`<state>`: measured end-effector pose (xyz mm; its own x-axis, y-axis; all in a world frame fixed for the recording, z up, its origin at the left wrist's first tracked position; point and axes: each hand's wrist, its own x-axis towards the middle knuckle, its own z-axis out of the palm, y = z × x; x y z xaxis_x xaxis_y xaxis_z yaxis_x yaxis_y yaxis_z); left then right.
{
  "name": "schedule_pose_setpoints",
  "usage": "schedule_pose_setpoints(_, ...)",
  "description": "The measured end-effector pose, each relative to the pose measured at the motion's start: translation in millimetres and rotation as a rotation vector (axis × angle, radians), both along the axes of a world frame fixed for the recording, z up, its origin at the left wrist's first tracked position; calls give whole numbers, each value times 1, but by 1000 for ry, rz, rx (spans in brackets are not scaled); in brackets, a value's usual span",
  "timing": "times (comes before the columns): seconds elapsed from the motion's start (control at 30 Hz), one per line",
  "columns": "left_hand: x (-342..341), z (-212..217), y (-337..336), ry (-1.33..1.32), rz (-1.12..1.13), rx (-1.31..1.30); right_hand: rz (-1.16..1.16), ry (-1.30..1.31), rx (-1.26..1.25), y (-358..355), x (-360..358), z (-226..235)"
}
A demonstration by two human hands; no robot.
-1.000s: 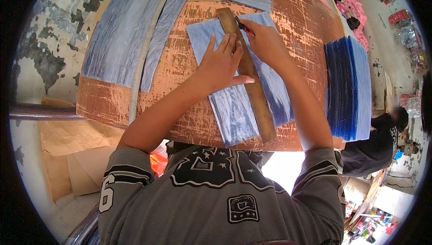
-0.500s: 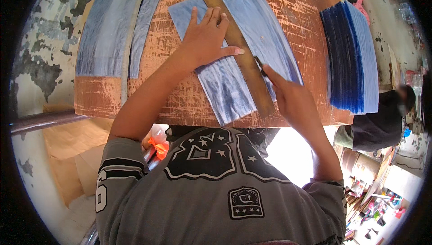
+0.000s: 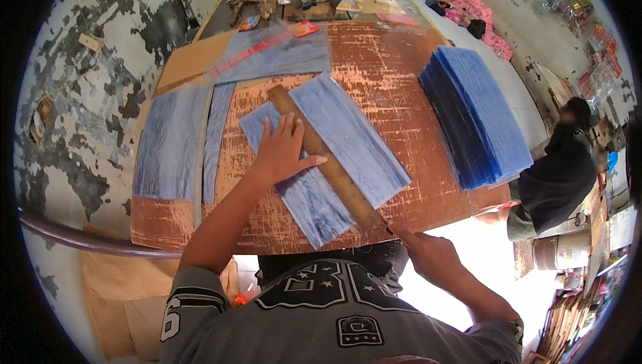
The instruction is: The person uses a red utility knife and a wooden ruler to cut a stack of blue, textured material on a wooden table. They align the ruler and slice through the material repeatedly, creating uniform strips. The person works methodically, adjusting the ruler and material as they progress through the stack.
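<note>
The left hand (image 3: pixel 281 153) lies palm down with its fingers spread, its forearm rising from the lower left. The fingertips point away from the body and rest at the upper half of a long brown bar (image 3: pixel 342 185), and the thumb stretches to the right across it. The right hand (image 3: pixel 431 257) is closed, pinching a thin dark tool (image 3: pixel 390 230), mostly hidden by the grip; the tool's tip is just beside the bar's near end. That forearm reaches in from the lower right, and most of the hand is out past the near edge of the bench (image 3: pixel 428 207).

The bar slants from upper left to lower right over streaky blue sheeting (image 3: pixel 354 143), which shows along both its long sides; whether this is one piece or two beneath the bar I cannot tell. The sheeting's lowest corner comes close to the bench's near edge. To the right, a broad band of scuffed brown surface separates the sheeting from a tall stack of blue sheets (image 3: pixel 478 123). To the left, the gap is narrower, running to a slim blue strip (image 3: pixel 217 143) beside a pale flat strip (image 3: pixel 200 157). Beyond the far corners, clear plastic (image 3: pixel 267 46) overlies another blue sheet (image 3: pixel 284 63).
</note>
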<state>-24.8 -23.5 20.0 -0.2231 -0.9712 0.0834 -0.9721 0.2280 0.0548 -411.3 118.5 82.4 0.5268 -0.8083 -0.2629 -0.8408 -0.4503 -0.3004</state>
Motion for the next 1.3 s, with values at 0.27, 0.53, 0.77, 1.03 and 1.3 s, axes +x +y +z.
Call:
schedule_pose_setpoints(0.27,3,-2,3,52,29,80,-199,-472,-112,-16,-17,34)
schedule_pose_setpoints(0.53,12,27,-18,214,17,80,-491,-539,9,-37,-8,30)
schedule_pose_setpoints(0.77,53,-5,-84,535,125,-284,-138,-677,-102,-109,63,3)
schedule_pose_setpoints(1.03,13,-17,-35,141,273,-106,58,-688,-264,-210,157,-27)
schedule_pose_setpoints(1.3,1,-21,9,215,174,-62,126,-577,-284,-272,232,-33)
